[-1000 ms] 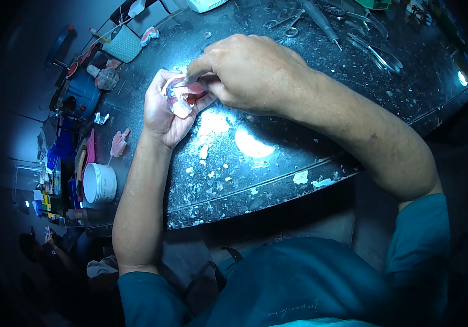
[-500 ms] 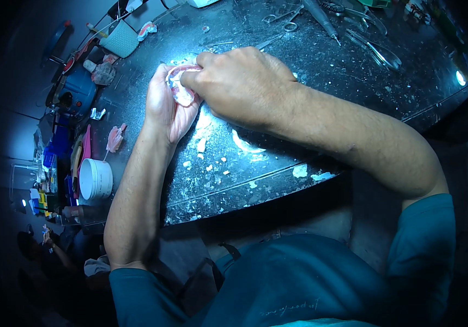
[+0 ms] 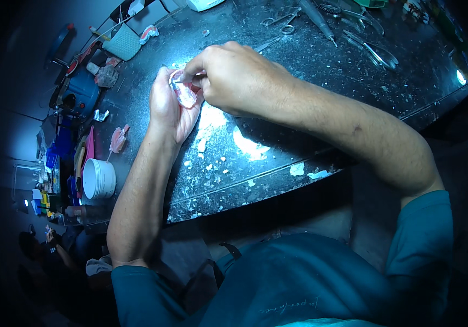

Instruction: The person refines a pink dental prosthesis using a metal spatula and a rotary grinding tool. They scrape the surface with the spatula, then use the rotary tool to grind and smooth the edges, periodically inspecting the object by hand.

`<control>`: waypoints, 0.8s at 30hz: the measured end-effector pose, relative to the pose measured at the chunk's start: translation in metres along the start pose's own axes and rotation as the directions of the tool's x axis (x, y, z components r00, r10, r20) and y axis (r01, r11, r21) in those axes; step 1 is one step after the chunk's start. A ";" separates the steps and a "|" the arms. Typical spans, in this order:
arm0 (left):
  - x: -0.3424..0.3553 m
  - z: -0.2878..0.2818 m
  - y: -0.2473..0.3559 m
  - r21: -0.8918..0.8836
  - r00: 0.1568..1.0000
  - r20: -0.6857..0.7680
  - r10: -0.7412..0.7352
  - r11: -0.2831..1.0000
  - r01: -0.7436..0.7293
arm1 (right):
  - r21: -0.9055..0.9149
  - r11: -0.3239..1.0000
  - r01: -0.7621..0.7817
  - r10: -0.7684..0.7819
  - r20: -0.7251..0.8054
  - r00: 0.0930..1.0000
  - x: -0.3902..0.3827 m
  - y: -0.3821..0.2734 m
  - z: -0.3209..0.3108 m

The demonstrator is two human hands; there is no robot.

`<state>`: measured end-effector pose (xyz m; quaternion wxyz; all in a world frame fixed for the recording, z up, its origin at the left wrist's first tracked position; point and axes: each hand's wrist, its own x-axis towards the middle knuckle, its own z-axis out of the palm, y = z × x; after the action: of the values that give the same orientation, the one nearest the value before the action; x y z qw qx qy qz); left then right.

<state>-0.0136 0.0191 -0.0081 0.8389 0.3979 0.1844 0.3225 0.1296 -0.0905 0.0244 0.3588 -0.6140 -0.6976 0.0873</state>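
Note:
A shiny pink denture base, partly see-through, lies cupped in my left hand, whose fingers and thumb close around its sides. Over its far right part bends my right hand. The right fingers are curled and pinched, with the tips at the inner face of the denture base. Whatever the right fingertips may hold is too small and too covered to make out. Both hands are raised over the dark worktop, under a bright patch of light.
Scissors, a pen-shaped handpiece and pliers-like tools lie at the back. On the left stand a white tub, a pink lump on a stick, a textured cup and a blue container. White crumbs dot the worktop.
My right hand has shifted slightly up and left, and its fingers have moved from the denture base's rim to its inner face. My left hand still holds it, almost unmoved.

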 end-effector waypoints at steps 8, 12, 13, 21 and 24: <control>-0.003 -0.001 0.004 -0.079 0.989 0.136 -0.049 0.995 0.060 | 0.024 1.000 -0.013 0.012 0.029 1.000 0.000 0.001 -0.009; -0.005 0.007 0.008 -0.130 0.977 0.183 -0.111 0.982 0.136 | -0.387 0.915 0.119 -0.096 0.078 0.992 -0.007 -0.015 -0.030; -0.005 0.008 0.009 -0.147 0.963 0.235 -0.134 0.974 0.172 | -0.430 0.886 0.174 -0.180 0.026 0.983 -0.008 -0.010 -0.030; -0.010 0.012 0.011 0.088 0.985 0.122 -0.125 0.990 0.115 | -0.420 0.872 0.251 -0.241 0.078 0.967 -0.004 0.000 -0.039; -0.008 0.010 0.013 -0.009 0.965 0.176 -0.196 0.980 0.201 | -0.512 0.815 0.271 -0.286 0.051 0.957 -0.008 -0.003 -0.033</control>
<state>-0.0184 0.0145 0.0091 0.8852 0.3926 0.1451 0.2032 0.1475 -0.1094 0.0469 0.2006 -0.5797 -0.7725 -0.1641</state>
